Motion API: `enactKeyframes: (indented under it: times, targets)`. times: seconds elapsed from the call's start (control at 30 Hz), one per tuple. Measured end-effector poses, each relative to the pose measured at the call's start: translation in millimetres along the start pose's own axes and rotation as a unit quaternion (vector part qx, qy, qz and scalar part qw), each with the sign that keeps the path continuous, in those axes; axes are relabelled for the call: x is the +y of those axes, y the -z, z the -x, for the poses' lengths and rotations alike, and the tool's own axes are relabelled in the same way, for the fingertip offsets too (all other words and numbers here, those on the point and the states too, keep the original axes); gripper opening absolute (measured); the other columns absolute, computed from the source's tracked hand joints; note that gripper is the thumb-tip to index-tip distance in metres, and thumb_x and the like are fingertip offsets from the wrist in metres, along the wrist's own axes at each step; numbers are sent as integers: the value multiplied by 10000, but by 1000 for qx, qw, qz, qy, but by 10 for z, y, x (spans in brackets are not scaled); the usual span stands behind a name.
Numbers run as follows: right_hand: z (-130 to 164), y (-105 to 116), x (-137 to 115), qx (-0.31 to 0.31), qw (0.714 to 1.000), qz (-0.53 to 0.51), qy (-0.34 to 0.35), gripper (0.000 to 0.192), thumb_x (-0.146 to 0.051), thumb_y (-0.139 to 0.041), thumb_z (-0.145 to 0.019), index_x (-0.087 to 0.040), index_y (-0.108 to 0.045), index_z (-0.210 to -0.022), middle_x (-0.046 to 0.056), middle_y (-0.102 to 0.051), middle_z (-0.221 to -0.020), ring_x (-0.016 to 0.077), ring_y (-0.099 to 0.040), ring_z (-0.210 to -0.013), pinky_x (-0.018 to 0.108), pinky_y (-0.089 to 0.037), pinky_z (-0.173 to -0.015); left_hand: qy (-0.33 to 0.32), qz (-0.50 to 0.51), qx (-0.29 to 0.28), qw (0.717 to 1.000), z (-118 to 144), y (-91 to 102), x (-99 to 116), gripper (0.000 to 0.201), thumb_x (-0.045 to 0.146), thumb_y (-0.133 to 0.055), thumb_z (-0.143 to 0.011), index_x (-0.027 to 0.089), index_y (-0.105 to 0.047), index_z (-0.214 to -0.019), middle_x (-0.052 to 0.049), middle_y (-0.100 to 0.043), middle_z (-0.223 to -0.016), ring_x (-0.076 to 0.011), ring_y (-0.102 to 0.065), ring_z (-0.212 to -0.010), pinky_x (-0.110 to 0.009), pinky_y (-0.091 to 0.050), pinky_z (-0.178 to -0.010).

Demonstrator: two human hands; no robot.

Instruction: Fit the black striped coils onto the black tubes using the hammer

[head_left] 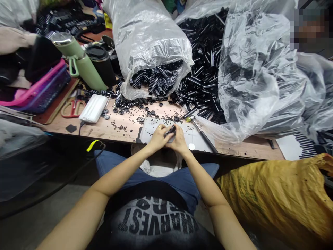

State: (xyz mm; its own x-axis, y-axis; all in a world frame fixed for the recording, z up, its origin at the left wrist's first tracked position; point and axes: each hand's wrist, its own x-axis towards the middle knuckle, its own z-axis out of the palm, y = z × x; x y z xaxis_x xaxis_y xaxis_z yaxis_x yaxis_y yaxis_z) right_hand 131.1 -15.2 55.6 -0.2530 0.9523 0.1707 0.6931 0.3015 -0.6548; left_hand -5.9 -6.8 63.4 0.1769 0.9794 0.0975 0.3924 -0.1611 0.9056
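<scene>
My left hand (157, 138) and my right hand (179, 139) meet over a grey-white sheet (205, 141) at the table's front edge. Between their fingertips is a small black ribbed part (170, 130), gripped from both sides; the fingers cover much of it. Tiny dark bits (173, 114) lie scattered just behind the hands, along with a few black discs (151, 113). To the right of my right hand, a tool with a metal shaft and black handle (208, 140) lies slanted across the sheet, near a white round disc (191, 147).
A clear bag of ribbed black parts (153, 38) and an open bag of black tubes (203, 76) fill the back. On the left stand a white power bank (93, 108), red-handled scissors (73, 108), a green bottle (85, 66) and a pink-purple basket (49, 88). A yellow sack (275, 191) is at right.
</scene>
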Motion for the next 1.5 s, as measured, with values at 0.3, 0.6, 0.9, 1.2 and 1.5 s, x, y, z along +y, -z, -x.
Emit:
enactKeyframes:
  times: [0.3, 0.6, 0.9, 1.2, 1.5]
  targets:
    - [157, 789, 615, 105, 921, 313, -209, 391, -372, -519, -891, -67, -551, -1135, 264, -555, -1177, 397, -468, -1160, 557, -390, -924, -238, -352, -75, 902, 3, 170, -249, 352, 151, -451, -922, 137, -572, -1252, -138, -634, -1055, -227, -564, -941, -376, -425, -817]
    - [685, 840, 126, 27, 976, 107, -188, 446, -486, -208, -987, -194, -532, -892, 32, -578, -660, 177, -555, -589, 272, -381, -595, -258, -412, -62, 872, 17, 237, -252, 393, 94, -363, -934, 213, -553, -1257, -88, -659, -1106, -223, -553, -1033, -484, -309, -977]
    - [678, 877, -407, 35, 987, 67, -144, 393, -461, -240, -992, -206, -493, -832, -24, -493, -570, 131, -488, -476, 238, -331, -517, -197, -431, -62, 878, 193, -167, -69, 698, 499, -384, -929, -20, -367, -1395, -247, -356, -1466, -340, -271, -1391, -495, -153, -1145]
    - [505, 373, -569, -120, 966, 213, -88, 386, -413, -233, -1001, -192, -502, -834, 17, -560, -587, 156, -524, -473, 238, -260, -484, -203, -396, -75, 893, 227, -279, -185, 747, 458, -388, -902, -52, -253, -1431, -280, -292, -1486, -344, -228, -1409, -470, -163, -1139]
    - [545, 962, 168, -43, 932, 317, -169, 368, -431, -296, -992, -188, -551, -885, 29, -578, -626, 168, -518, -530, 260, -260, -541, -165, -352, -78, 918, 233, -65, 111, 426, 30, -367, -864, 89, -506, -1263, -136, -611, -963, -229, -562, -931, -361, -482, -799]
